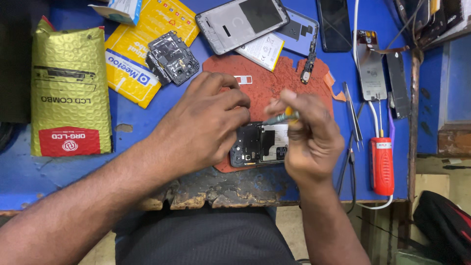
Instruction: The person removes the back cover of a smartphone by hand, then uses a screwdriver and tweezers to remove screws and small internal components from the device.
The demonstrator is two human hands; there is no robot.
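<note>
Near the tabletop's front edge, the left hand [206, 122] pins the opened phone [259, 145]; right hand [311, 135] fingers pinch a screwdriver [280, 118], seemingly. A slip could gouge the board.

This is a small phone repair workshop. On the worn blue wooden table [29, 176] lies a red-brown rubber work mat [274, 81] with an opened black phone [259, 145] on it. Around it are loose phone frames, a white flat battery [260, 50], thin metal tweezers [353, 115] and a gold padded spare-part bag [68, 88].
</note>
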